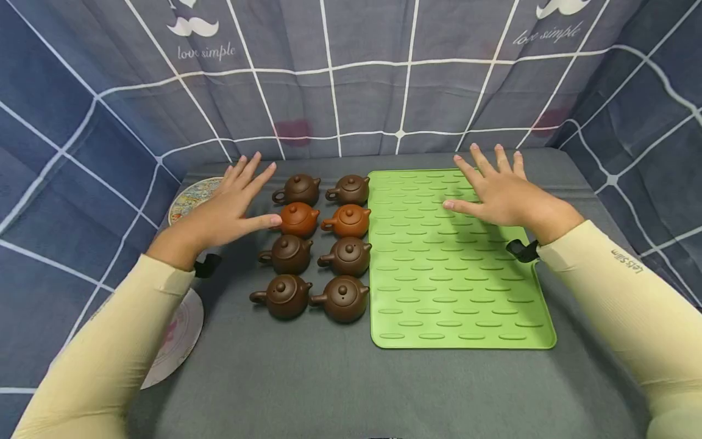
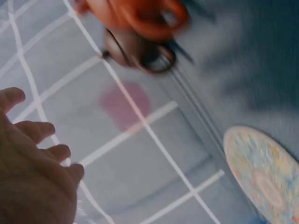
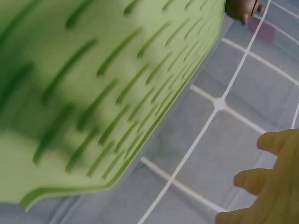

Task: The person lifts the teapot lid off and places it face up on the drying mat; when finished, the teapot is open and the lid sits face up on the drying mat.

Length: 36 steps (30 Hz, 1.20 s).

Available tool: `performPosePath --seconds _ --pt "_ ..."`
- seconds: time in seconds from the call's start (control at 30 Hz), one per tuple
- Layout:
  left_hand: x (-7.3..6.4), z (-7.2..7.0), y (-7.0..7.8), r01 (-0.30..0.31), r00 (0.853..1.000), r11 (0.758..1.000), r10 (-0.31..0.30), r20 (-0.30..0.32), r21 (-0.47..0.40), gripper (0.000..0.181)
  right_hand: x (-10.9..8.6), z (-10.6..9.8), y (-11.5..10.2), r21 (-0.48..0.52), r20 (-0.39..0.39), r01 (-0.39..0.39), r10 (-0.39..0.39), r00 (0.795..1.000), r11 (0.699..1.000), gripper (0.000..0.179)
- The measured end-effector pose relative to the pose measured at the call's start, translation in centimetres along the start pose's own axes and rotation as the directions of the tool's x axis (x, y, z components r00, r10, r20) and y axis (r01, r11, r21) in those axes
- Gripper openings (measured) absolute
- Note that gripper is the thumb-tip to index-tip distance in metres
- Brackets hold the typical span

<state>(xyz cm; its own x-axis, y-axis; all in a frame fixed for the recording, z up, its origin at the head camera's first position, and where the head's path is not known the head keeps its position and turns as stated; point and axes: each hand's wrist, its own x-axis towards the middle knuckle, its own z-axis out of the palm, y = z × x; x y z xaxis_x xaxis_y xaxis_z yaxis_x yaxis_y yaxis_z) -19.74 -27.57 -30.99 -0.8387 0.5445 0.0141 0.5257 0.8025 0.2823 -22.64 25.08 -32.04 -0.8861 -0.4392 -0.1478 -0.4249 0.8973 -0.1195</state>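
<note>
My left hand (image 1: 227, 207) is spread with straight fingers, left of the teapots, its thumb tip overlapping the handle of an orange-brown teapot (image 1: 299, 220) in the head view. My right hand (image 1: 496, 189) is spread over the upper right of a green ribbed mat (image 1: 439, 244), holding nothing. Several small lidded teapots stand in two columns left of the mat, spouts to the right. Another orange-brown teapot (image 1: 351, 221) stands in the column nearest the mat. The others are dark brown, such as the front teapot (image 1: 342, 299). In the left wrist view the left hand (image 2: 37, 172) holds nothing.
A colourful patterned plate (image 1: 192, 196) lies behind the left hand at the far left. A pale round plate (image 1: 181, 335) is partly under the left forearm. A checked grey-blue curtain (image 1: 367, 97) borders the grey table (image 1: 285, 378) at the back and sides.
</note>
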Motion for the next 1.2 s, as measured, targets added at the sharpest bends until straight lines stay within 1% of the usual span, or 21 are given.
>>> performPosePath --seconds 0.07,0.13,0.2,0.27,0.33,0.43,0.5,0.53,0.6,0.67,0.7,0.77,0.83,0.9,1.0,1.1,1.2 --pt "-1.2 0.5 1.3 -0.053 0.997 0.998 0.05 -0.059 -0.047 0.095 -0.3 0.3 -0.9 -0.01 -0.034 0.035 -0.035 0.999 0.999 0.1" --pt "-2.4 1.1 2.7 -0.097 0.99 0.99 0.086 -0.111 -0.098 0.094 -0.6 0.7 -1.8 -0.018 -0.068 0.07 -0.071 0.995 0.997 0.1" --pt "-3.5 1.9 4.1 -0.141 0.978 0.978 0.114 -0.173 -0.151 0.092 -1.0 0.9 -2.9 -0.011 -0.09 0.099 -0.1 0.991 0.995 0.099" --pt "-4.5 2.8 5.4 -0.176 0.964 0.965 0.129 -0.231 -0.194 0.09 -1.3 1.1 -4.1 0.004 -0.11 0.131 -0.129 0.985 0.991 0.099" --pt "-5.3 3.8 6.6 -0.213 0.945 0.949 0.14 -0.297 -0.232 0.088 -1.6 1.2 -5.3 0.021 -0.133 0.168 -0.164 0.978 0.986 0.099" --pt "-5.9 5.4 8.2 -0.268 0.911 0.919 0.145 -0.387 -0.288 0.082 -1.9 1.5 -7.2 0.045 -0.168 0.232 -0.222 0.961 0.972 0.099" --pt "-6.0 6.5 9.0 -0.306 0.885 0.902 0.152 -0.439 -0.305 0.077 -2.0 1.9 -8.5 0.058 -0.195 0.282 -0.266 0.944 0.958 0.099" --pt "-6.0 7.0 9.3 -0.318 0.876 0.895 0.152 -0.458 -0.312 0.075 -2.1 2.2 -9.1 0.062 -0.206 0.309 -0.29 0.935 0.949 0.099" --pt "-6.0 7.9 9.8 -0.326 0.868 0.893 0.152 -0.473 -0.311 0.072 -2.3 2.7 -10.4 0.069 -0.225 0.357 -0.334 0.915 0.931 0.1" --pt "-6.0 8.7 10.1 -0.331 0.867 0.894 0.162 -0.471 -0.301 0.07 -2.5 3.3 -11.6 0.071 -0.242 0.401 -0.374 0.895 0.913 0.101" --pt "-6.0 9.0 10.2 -0.333 0.869 0.895 0.17 -0.464 -0.295 0.07 -2.6 3.5 -12.1 0.074 -0.246 0.419 -0.391 0.887 0.905 0.101" --pt "-6.0 9.6 10.3 -0.347 0.87 0.896 0.198 -0.452 -0.275 0.068 -2.8 4.0 -13.1 0.085 -0.256 0.448 -0.415 0.873 0.89 0.102" --pt "-5.9 10.0 10.4 -0.375 0.863 0.892 0.236 -0.447 -0.253 0.064 -3.0 4.6 -13.9 0.099 -0.258 0.467 -0.431 0.865 0.879 0.102" --pt "-5.8 10.3 10.4 -0.399 0.853 0.89 0.271 -0.446 -0.222 0.058 -3.1 5.1 -14.6 0.116 -0.254 0.486 -0.448 0.857 0.866 0.101" --pt "-5.6 10.7 10.3 -0.428 0.839 0.885 0.313 -0.444 -0.184 0.05 -3.3 5.9 -15.4 0.128 -0.249 0.521 -0.481 0.84 0.844 0.1" --pt "-5.5 11.1 10.1 -0.437 0.838 0.884 0.332 -0.433 -0.168 0.045 -3.3 6.8 -16.2 0.14 -0.252 0.564 -0.521 0.815 0.814 0.098" --pt "-5.5 11.3 9.9 -0.439 0.842 0.884 0.344 -0.416 -0.159 0.041 -3.3 7.5 -17.0 0.159 -0.262 0.607 -0.559 0.786 0.779 0.094"
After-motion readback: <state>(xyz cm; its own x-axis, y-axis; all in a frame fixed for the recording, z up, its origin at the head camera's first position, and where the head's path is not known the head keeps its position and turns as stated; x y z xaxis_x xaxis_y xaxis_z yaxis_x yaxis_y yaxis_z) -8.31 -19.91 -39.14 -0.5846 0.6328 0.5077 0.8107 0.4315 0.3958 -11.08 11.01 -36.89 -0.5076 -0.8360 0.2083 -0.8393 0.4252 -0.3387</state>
